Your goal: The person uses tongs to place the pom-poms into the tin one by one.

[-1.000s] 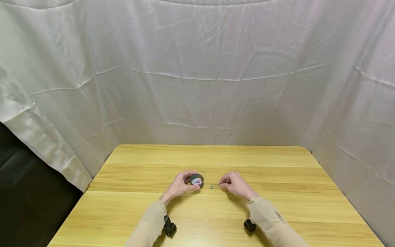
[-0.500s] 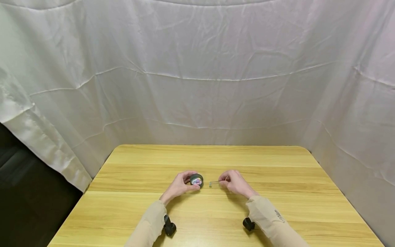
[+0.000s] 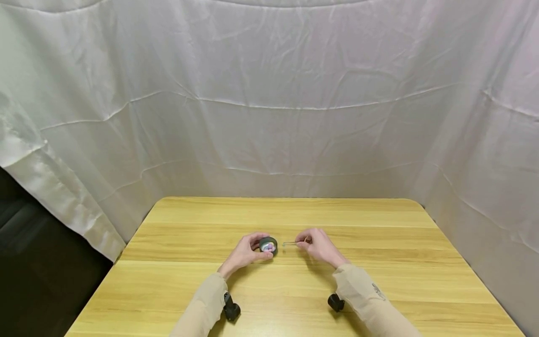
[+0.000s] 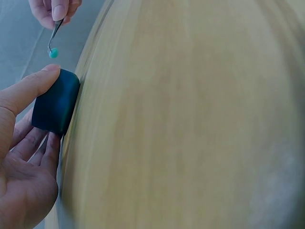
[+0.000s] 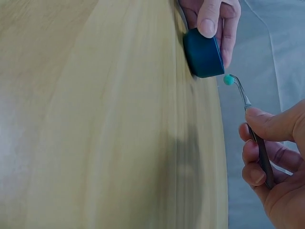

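Note:
My left hand (image 3: 243, 252) holds a small dark round dish (image 4: 56, 102) between thumb and fingers, tilted so its opening shows in the head view. Inside it lie several pastel pieces (image 3: 270, 248), lilac and whitish, too small to identify. To the right, my right hand (image 3: 321, 246) pinches a pair of bent-tip tweezers (image 5: 263, 160) with thumb and fingers. A small teal bead (image 5: 228, 79) sits at the tweezers' tips, just beyond the dish's edge in the right wrist view. In the head view, a narrow gap separates bead and dish.
Both hands are over a wood-grain table (image 3: 269, 290) with rounded far corners. Pale curtains (image 3: 269, 140) hang behind it and at both sides. A black surface (image 3: 38, 262) lies beyond the left edge. Dark wrist cameras (image 3: 231, 309) sit below the sleeves.
My right hand has moved slightly up and to the left in the head view, bringing the tweezers and bead closer to the dish. The left hand and dish have stayed in place.

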A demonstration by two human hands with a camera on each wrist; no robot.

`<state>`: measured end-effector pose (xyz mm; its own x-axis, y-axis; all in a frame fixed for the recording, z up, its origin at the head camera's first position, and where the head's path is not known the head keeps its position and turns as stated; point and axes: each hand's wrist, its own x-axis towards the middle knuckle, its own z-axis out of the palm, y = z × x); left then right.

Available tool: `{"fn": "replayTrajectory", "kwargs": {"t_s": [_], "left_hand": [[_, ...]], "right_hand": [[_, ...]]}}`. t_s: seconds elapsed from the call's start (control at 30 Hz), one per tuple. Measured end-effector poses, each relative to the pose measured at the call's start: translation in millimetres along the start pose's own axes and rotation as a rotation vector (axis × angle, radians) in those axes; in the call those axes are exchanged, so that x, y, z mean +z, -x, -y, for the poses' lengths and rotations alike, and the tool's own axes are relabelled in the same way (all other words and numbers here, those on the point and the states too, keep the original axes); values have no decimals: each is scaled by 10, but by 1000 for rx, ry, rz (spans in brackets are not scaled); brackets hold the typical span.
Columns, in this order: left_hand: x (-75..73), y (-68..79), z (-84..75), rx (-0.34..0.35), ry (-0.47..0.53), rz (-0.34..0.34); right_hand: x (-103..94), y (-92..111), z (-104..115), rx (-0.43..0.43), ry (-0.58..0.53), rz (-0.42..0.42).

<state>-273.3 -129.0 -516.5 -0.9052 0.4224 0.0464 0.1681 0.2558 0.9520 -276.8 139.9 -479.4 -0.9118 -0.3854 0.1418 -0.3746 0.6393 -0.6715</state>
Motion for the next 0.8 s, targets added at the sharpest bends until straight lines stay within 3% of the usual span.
{"fn": "replayTrajectory", "kwargs": {"t_s": [0.8], "left_hand": [[7, -4, 11, -19, 22, -4]], "right_hand": [[82, -103, 198, -14, -15, -49]]}}
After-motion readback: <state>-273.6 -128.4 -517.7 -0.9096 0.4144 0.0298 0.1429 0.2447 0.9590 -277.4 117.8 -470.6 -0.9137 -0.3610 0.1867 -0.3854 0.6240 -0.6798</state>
